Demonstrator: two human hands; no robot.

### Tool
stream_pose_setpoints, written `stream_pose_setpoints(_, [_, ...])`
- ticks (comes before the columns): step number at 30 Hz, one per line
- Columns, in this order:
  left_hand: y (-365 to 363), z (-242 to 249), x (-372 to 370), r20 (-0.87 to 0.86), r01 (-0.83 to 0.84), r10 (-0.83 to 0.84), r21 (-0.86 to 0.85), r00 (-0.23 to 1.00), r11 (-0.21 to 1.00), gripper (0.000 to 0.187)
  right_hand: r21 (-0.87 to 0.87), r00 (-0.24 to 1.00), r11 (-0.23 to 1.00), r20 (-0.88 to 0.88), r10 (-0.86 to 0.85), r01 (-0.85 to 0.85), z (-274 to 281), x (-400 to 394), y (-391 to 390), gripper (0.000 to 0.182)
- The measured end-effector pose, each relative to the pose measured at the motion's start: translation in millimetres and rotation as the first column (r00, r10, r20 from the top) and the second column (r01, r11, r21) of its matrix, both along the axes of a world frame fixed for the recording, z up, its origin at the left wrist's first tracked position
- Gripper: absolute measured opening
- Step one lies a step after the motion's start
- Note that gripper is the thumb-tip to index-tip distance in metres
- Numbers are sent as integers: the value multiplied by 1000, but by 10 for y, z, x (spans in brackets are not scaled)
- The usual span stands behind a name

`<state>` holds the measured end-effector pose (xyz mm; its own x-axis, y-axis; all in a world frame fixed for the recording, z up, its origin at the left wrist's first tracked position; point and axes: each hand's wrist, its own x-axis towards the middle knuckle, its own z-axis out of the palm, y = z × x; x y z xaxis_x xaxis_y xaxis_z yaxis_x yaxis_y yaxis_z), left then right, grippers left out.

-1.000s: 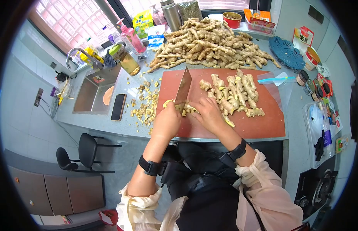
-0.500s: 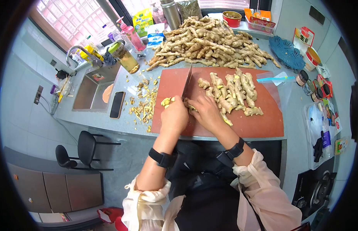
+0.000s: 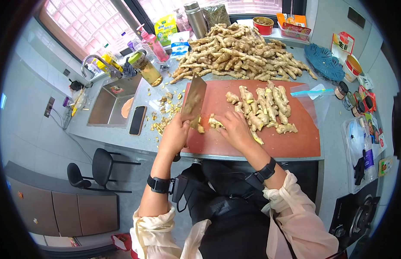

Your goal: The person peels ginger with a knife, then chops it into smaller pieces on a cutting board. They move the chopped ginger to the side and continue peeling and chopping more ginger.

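My left hand (image 3: 174,134) is closed round the handle of a cleaver (image 3: 195,101), whose broad blade leans over the left part of the red cutting board (image 3: 269,144). Small cut ginger bits (image 3: 201,129) lie by the blade's lower edge. On the board, my right hand (image 3: 234,128) has its fingers bent over a knob of ginger (image 3: 215,121), a little right of the blade. Several ginger roots (image 3: 265,105) lie grouped beyond and to the right of that hand. A large pile of ginger (image 3: 241,54) rises behind the board.
Ginger scraps (image 3: 166,113) are strewn left of the board, beside a phone (image 3: 138,121) and the sink (image 3: 106,105). A lidded glass jar (image 3: 148,71) stands near the pile. Right of the board are a plastic bag (image 3: 314,101), a blue dish (image 3: 323,62) and small jars (image 3: 341,89).
My left hand has moved left with the cleaver, and the blade has turned from nearly edge-on to show its broad face. My right hand stays at the ginger. The view has shifted slightly.
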<state>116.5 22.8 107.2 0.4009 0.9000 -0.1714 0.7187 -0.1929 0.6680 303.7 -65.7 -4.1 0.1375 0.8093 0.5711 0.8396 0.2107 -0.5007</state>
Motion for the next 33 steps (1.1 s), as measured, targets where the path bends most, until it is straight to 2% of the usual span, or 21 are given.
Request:
stream_pose_setpoints(2, [10, -92, -6, 12, 29, -28, -30, 1000, 999, 26, -3, 1000, 1000, -2, -3, 3, 4, -4, -16, 38])
stream_pose_setpoints(4, [93, -303, -15, -66, 48, -39, 137, 997, 989, 26, 9, 1000, 1000, 8, -5, 5, -3, -2, -6, 38])
stream_pose_setpoints(5, [91, -325, -30, -65, 47, -39, 138, 997, 989, 26, 9, 1000, 1000, 9, -5, 5, -1, -2, -2, 38])
stream_pose_setpoints(8, [15, -236, -13, 25, 52, -56, 143, 998, 988, 28, 11, 1000, 1000, 11, 0, 0, -9, 3, 5, 38])
stream_pose_setpoints(10, [-81, -100, 24, 6, 26, -25, -26, 1000, 999, 29, -4, 1000, 1000, -2, 5, -5, -32, 5, 13, 43])
stream_pose_setpoints(11, [-67, -198, 2, 6, 25, -25, -29, 1000, 999, 29, -8, 1000, 1000, -3, 5, -5, -31, 3, 11, 43])
stream_pose_setpoints(13, [-44, -420, -47, 125, 130, -149, 150, 981, 980, 21, -17, 1000, 1000, 4, -1, 1, -6, -3, 4, 43])
stream_pose_setpoints(20, [-94, -423, -13, 103, 113, -130, 157, 986, 981, 23, -40, 1000, 999, 24, -6, 7, 25, -5, -4, 40])
stream_pose_setpoints(23, [-115, -417, 37, 30, 140, -146, 149, 989, 979, 28, -40, 1000, 999, 26, -6, 7, 16, -7, -3, 41])
stream_pose_setpoints(25, [-145, -390, 75, -126, 188, -160, 250, 979, 950, 26, -40, 1000, 999, 25, -14, 15, 20, -15, 0, 41])
stream_pose_setpoints(29, [-128, -418, 103, -120, 195, -167, 290, 979, 937, 25, -41, 999, 999, 32, -7, 8, 1, -11, 17, 41])
stream_pose_setpoints(31, [-186, -366, 141, -236, 215, -145, 306, 961, 928, 23, -14, 1000, 1000, 16, -9, 10, 1, -15, 21, 43])
stream_pose_setpoints(33, [-265, -312, 219, -246, 192, -118, 303, 962, 933, 22, -22, 1000, 1000, 17, -12, 12, 5, -22, 20, 43])
